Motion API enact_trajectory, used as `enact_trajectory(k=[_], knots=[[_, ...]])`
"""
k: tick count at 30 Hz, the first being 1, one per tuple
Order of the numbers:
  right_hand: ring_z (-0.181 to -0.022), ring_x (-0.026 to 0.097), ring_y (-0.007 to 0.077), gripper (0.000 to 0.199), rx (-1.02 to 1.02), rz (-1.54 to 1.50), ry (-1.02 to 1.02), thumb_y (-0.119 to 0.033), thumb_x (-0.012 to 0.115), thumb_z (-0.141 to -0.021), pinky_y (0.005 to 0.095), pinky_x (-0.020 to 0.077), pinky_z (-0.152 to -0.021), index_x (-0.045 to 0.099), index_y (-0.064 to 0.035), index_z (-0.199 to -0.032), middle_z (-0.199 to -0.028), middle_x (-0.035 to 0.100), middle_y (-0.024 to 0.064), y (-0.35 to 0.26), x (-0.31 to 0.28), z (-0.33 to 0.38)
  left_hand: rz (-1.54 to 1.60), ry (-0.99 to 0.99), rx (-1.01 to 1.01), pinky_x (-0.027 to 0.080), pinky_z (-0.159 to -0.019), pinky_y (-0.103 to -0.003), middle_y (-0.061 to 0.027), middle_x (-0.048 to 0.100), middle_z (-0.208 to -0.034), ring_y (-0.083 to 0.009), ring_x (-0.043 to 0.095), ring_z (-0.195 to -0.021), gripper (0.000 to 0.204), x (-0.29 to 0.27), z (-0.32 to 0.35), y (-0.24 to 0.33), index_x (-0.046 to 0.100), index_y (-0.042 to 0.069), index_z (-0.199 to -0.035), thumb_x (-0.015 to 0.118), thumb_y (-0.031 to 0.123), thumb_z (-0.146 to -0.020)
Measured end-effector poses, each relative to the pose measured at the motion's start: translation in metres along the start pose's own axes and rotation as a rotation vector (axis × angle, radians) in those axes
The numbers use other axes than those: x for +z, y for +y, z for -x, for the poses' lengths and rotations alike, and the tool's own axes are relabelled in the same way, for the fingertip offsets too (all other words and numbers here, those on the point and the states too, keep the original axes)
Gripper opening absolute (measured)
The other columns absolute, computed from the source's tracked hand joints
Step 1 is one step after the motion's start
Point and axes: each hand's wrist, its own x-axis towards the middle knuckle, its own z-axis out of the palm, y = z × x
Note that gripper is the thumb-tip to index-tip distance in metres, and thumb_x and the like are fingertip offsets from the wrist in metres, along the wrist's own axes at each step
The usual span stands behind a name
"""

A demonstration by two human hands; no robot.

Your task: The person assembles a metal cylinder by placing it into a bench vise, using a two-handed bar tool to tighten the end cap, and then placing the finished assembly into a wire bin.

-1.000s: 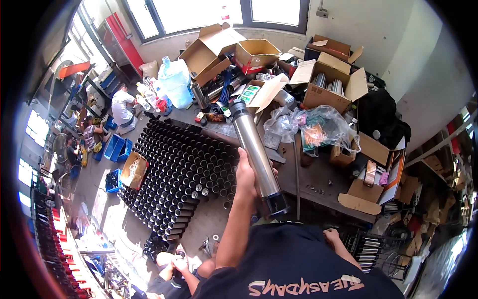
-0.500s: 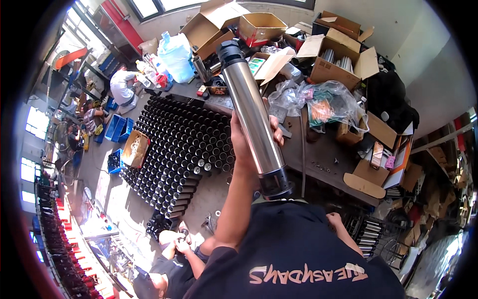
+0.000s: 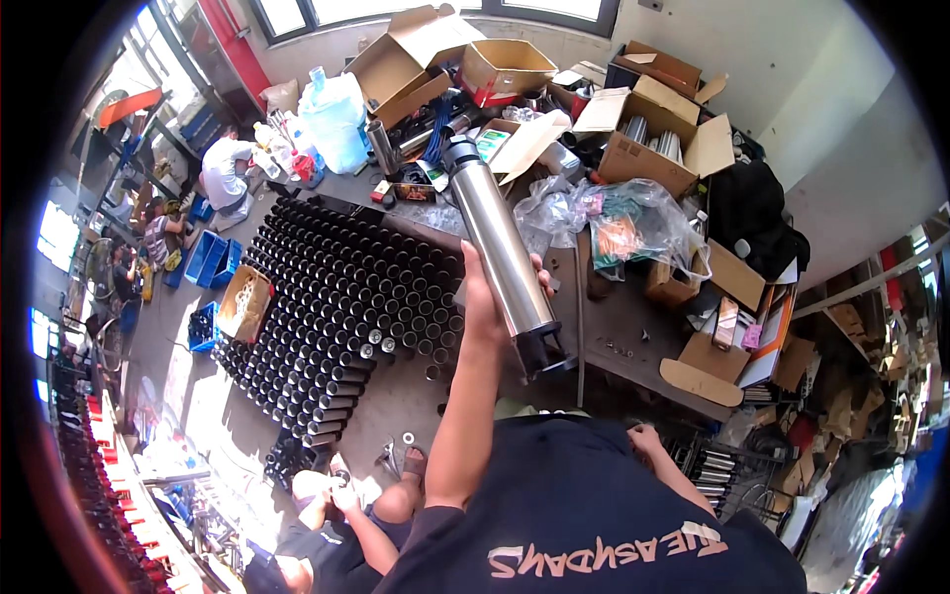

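Vs the earlier frame, the steel tube [image 3: 503,243] sits lower at its top end and looks smaller, so prob. farther from the cam; L hand [image 3: 482,312] went w/ it.

Grip: L hand wrapped round the tube's lower half, thumb on left side, fingers on right. R hand [image 3: 645,439] curled, down by the rack [image 3: 716,473]; can't tell if it's got anything. Tube's held up, tilted, btwn chest & bench [image 3: 618,317].

Status: black end pieces [image 3: 539,354] on both ends, so assy looks mostly done; can't tell what's left, if anything.

Qty: 1 tube in hand, 2 end pieces; black tubes [image 3: 332,282] standing on floor, 100+ approx., too packed for exact no.; blue bins [image 3: 204,259] 3; water jug [image 3: 336,139] 1; cardboard boxes [image 3: 633,183] on bench, min. 5; seated co-worker [image 3: 371,540] 1.
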Motion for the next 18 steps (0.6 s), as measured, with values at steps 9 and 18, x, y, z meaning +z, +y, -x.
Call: enact_trajectory(k=[9,18], knots=[[-0.082,0.073,0.0225,0.036,-0.05,0.124,0.022,-0.03,0.071,-0.081,0.0348,0.0561,-0.078,0.075,-0.0006,-0.102,-0.092,0.076,0.0137,-0.024,0.008,0.015,-0.045,-0.016,0.139,0.058,-0.071,-0.046,-0.017,0.062,-0.094,-0.03,0.065,-0.08,0.084,0.042,0.009,0.013,0.054,-0.002,-0.116,0.02,0.073,-0.099],[-0.076,0.073,0.022,0.03,-0.049,0.142,0.013,-0.027,0.068,-0.085,0.0354,0.057,-0.075,0.076,-0.002,-0.101,-0.087,0.076,0.013,-0.036,-0.008,0.013,-0.726,0.347,0.385,0.057,-0.074,-0.032,-0.0117,0.066,-0.099,-0.0186,0.066,-0.08,0.053,0.046,0.011,0.029,0.056,-0.001,-0.122,0.028,0.042,-0.111]])
